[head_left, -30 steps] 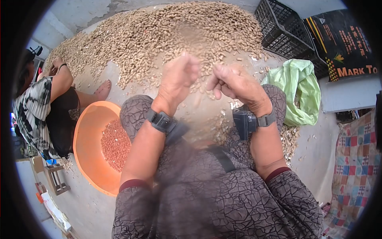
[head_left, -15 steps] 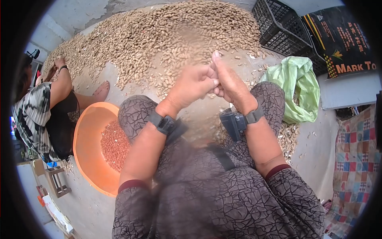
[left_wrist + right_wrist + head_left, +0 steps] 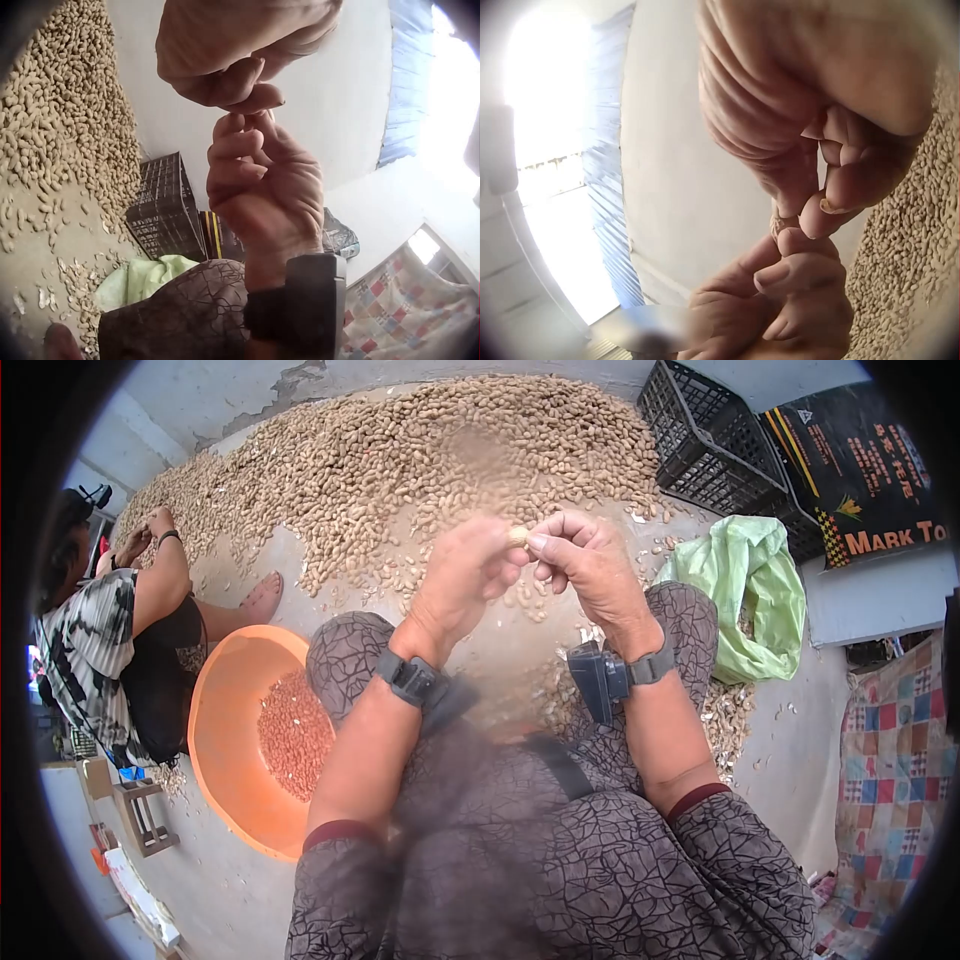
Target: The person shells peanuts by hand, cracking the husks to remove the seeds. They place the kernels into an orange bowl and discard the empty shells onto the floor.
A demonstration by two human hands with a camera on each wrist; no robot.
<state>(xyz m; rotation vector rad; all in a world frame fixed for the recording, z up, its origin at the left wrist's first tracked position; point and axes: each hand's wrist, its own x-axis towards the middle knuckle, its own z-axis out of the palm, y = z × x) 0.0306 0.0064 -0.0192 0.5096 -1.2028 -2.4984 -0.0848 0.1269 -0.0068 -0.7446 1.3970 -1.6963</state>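
Held up before the peanut pile, an unshelled peanut point(image 3: 517, 535) sits between the fingertips of both hands in the head view. My left hand point(image 3: 462, 568) pinches it from one side. From the other side, my right hand point(image 3: 592, 565) grips it between thumb and index finger, the other fingers curled. A bit of the pale shell point(image 3: 778, 224) shows between the meeting fingertips in the right wrist view. In the left wrist view the fingers hide it. An orange basin point(image 3: 225, 730) with red shelled peanuts point(image 3: 292, 735) stands beside the left knee.
A large heap of unshelled peanuts point(image 3: 400, 470) spreads along the wall. Empty shells point(image 3: 728, 710) lie by the right leg. At right are a green bag point(image 3: 735, 595), a black crate point(image 3: 710, 440) and a black sack point(image 3: 850, 470). Another person point(image 3: 110, 630) sits at left.
The hands were apart one second ago, then came together with fingers overlapping. Now they are drawn slightly apart, with a peanut visible between the fingertips.
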